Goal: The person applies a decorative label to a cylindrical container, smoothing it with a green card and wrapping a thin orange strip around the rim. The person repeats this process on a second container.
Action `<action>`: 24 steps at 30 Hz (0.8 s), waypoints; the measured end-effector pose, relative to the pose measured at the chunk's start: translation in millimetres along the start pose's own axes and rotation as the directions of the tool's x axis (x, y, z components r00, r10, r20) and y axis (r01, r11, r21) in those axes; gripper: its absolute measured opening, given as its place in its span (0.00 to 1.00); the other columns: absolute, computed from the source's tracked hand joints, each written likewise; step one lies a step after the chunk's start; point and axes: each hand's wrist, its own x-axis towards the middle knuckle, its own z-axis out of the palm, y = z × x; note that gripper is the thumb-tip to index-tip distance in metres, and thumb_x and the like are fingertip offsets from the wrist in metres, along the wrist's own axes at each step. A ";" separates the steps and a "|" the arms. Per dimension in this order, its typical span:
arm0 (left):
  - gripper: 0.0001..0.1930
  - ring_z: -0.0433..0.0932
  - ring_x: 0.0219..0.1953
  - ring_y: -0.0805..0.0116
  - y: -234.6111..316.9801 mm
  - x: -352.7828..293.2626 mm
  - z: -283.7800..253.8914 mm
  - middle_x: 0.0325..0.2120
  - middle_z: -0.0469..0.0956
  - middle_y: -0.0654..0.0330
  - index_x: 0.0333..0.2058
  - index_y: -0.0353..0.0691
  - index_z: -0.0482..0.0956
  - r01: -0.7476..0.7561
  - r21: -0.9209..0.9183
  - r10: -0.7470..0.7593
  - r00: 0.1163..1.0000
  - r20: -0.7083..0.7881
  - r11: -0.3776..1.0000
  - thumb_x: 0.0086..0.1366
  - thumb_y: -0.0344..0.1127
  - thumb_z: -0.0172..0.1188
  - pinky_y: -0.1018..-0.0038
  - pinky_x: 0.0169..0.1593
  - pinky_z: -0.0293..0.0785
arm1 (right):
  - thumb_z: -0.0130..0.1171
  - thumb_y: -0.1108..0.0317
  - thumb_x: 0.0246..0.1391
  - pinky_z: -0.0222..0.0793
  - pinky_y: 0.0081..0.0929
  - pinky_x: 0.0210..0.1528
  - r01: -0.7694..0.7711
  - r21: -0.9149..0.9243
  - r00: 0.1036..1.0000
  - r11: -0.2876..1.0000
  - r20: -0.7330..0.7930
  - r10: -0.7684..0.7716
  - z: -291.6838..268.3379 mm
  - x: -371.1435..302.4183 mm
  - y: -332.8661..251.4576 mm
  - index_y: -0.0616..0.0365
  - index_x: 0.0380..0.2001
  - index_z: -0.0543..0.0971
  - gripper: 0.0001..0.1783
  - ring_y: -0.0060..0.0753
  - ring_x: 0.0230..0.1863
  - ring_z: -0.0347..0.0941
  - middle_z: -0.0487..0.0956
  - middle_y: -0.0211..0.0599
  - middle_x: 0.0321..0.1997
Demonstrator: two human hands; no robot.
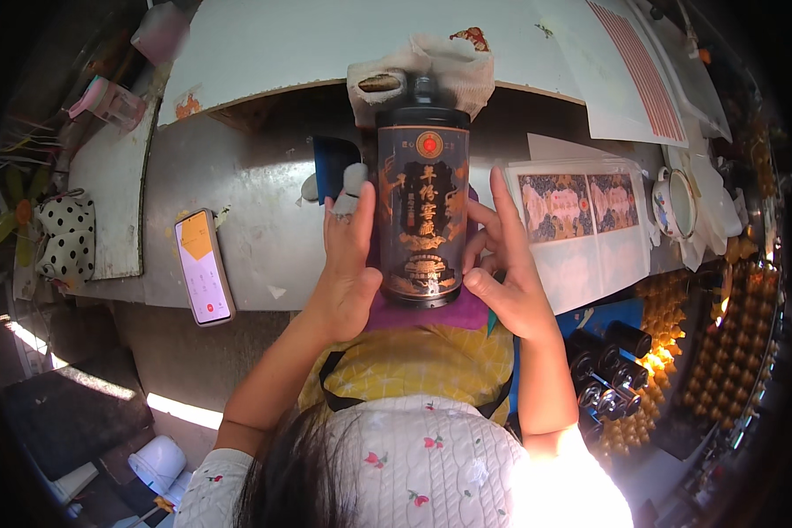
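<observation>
A dark bottle (424, 211) with a black neck and a label in gold and orange lies in front of me, its neck pointing away. Its neck end lies over a white cloth-wrapped rest (374, 85), and purple cloth shows beneath its base. My left hand (350, 264) stands along the left side with fingers stretched and thumb near the lower edge; grey covers are on its fingertips. On the right side, my right hand (512, 268) has its curled fingers and thumb against the bottle while the index finger points away. The far sides of the fingers are hidden.
A phone (206, 267) with a lit screen lies on the left of the metal worktop. Printed label sheets (576, 211) lie to the right beside a patterned enamel cup (675, 204). Several dark bottles (609, 365) and golden egg-crate trays (735, 326) sit at the lower right.
</observation>
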 end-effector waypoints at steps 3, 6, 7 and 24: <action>0.39 0.39 0.77 0.44 -0.1 -11.5 9.4 0.74 0.49 0.46 0.75 0.33 0.42 -0.009 -0.021 0.009 1.000 -0.012 1.000 0.77 0.55 0.36 0.48 0.74 0.20 | 0.69 0.75 0.47 0.62 0.12 0.33 0.026 -0.101 1.000 0.995 0.004 -0.025 5.3 -1.9 -0.1 0.47 0.79 0.45 0.61 0.17 0.35 0.68 0.67 0.44 0.72; 0.38 0.39 0.77 0.44 -0.3 -11.0 8.8 0.75 0.48 0.46 0.75 0.33 0.43 -0.017 -0.031 0.017 1.000 -0.004 0.999 0.77 0.53 0.38 0.48 0.74 0.21 | 0.68 0.76 0.46 0.62 0.12 0.34 0.019 -0.140 1.000 0.990 0.011 -0.018 5.5 -1.2 0.3 0.47 0.79 0.46 0.61 0.17 0.36 0.68 0.67 0.43 0.72; 0.38 0.39 0.77 0.44 -0.1 -10.4 7.8 0.75 0.48 0.45 0.75 0.32 0.43 -0.026 -0.023 0.026 1.000 0.002 0.999 0.77 0.53 0.38 0.48 0.74 0.21 | 0.68 0.77 0.45 0.62 0.12 0.34 0.016 -0.143 1.000 0.990 0.013 -0.014 5.4 -1.4 0.1 0.47 0.79 0.46 0.61 0.18 0.36 0.68 0.66 0.42 0.72; 0.66 0.64 0.69 0.53 -7.8 -8.0 12.2 0.70 0.56 0.46 0.75 0.39 0.31 -0.091 -0.132 0.085 0.995 -0.046 0.987 0.50 0.24 0.77 0.57 0.67 0.68 | 0.64 0.81 0.50 0.73 0.32 0.48 0.391 -0.556 0.920 0.734 0.271 -0.284 9.1 -3.6 -69.4 0.58 0.52 0.79 0.24 0.40 0.43 0.78 0.81 0.40 0.47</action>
